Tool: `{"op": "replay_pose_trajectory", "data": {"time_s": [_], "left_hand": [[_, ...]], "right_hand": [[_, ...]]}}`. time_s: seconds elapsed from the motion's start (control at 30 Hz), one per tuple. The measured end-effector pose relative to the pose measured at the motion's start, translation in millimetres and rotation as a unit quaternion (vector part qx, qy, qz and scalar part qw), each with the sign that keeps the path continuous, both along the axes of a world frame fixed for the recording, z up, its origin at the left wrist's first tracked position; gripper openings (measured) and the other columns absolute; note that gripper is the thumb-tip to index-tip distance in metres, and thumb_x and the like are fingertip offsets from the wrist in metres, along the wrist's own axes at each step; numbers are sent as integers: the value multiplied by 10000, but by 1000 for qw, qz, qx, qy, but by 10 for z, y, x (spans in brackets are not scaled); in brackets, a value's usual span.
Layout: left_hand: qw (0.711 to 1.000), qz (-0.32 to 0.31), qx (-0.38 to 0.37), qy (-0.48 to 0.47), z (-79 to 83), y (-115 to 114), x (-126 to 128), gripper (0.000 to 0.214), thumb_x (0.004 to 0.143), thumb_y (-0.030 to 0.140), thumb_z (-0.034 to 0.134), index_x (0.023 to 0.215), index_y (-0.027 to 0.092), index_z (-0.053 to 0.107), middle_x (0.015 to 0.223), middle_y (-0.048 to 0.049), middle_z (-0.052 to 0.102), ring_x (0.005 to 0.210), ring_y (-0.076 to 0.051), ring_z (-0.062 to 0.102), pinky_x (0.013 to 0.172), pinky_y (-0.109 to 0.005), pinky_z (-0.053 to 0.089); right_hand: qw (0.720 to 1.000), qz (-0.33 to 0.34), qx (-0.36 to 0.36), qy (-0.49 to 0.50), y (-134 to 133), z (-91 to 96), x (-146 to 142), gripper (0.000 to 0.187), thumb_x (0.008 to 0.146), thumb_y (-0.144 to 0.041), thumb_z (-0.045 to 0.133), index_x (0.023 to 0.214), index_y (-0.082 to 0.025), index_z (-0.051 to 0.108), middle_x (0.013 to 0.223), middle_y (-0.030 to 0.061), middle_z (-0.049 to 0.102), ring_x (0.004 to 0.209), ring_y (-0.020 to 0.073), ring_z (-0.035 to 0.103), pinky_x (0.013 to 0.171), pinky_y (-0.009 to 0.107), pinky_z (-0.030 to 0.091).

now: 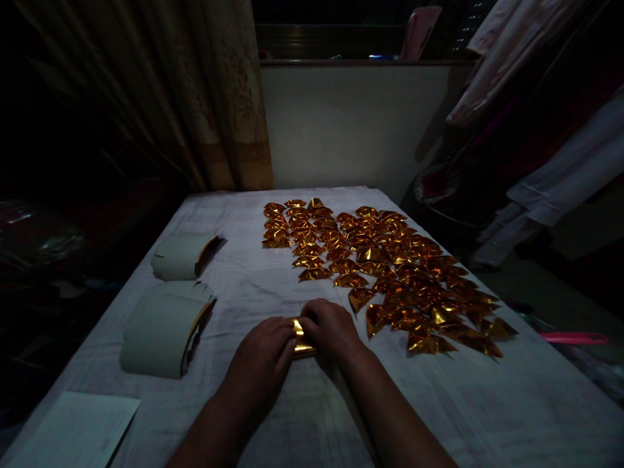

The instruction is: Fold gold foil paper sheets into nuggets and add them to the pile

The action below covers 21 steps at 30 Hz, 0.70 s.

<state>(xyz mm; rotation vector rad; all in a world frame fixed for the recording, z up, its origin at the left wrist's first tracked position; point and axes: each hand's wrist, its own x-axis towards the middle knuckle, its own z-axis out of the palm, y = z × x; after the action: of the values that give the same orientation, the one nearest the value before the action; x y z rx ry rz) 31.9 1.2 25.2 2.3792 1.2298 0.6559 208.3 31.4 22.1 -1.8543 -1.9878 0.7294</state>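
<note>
A piece of gold foil paper (301,338) lies on the white cloth between my two hands. My left hand (263,357) has its fingers curled onto the left side of it. My right hand (330,328) presses down on its right side with the fingers bent. Only a narrow gold strip of the paper shows between the hands. Just beyond and to the right spreads a wide field of several folded gold foil pieces (390,273).
Two curled stacks of white-backed foil sheets lie on the left, one nearer (160,328) and one farther (180,255). A flat white sheet (78,432) sits at the near left corner. The cloth-covered table (487,403) ends near a curtain (214,97) and wall; hanging clothes (550,130) are at right.
</note>
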Motion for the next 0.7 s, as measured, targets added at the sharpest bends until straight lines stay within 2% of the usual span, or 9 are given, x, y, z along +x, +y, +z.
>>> {"op": "replay_pose_trajectory", "data": {"time_s": [0.13, 0.3, 0.53, 0.7], "left_hand": [[999, 10, 28, 23, -55, -4, 1, 183, 922, 136, 506, 982, 215, 659, 1064, -54, 711, 999, -216, 648, 897, -393, 552], [994, 13, 90, 65, -91, -55, 57, 196, 912, 93, 500, 1007, 206, 629, 1111, -65, 700, 1099, -254, 607, 990, -473, 516], [989, 40, 92, 107, -147, -163, 165, 193, 936, 73, 458, 999, 183, 604, 1056, -87, 692, 987, -233, 652, 895, -409, 568], [990, 48, 87, 101, -167, -159, 163, 203, 913, 72, 479, 1034, 178, 602, 1081, -96, 687, 1029, -247, 645, 916, -431, 561]], "right_hand": [[1000, -2, 4, 6, -1, -7, 1, 96, 832, -221, 632, 849, -247, 723, 913, 1, 730, 844, 157, 621, 722, 257, 362], [1000, -1, -2, -14, 0, 17, -8, 106, 843, -231, 629, 879, -245, 728, 929, 10, 732, 862, 163, 626, 718, 256, 364], [1000, -2, -5, -5, -2, 11, -5, 94, 841, -237, 629, 858, -248, 720, 917, 1, 724, 847, 159, 624, 710, 260, 353], [1000, 3, -1, 1, 5, -19, 9, 85, 837, -233, 631, 855, -243, 713, 909, -2, 712, 851, 156, 620, 719, 255, 355]]}}
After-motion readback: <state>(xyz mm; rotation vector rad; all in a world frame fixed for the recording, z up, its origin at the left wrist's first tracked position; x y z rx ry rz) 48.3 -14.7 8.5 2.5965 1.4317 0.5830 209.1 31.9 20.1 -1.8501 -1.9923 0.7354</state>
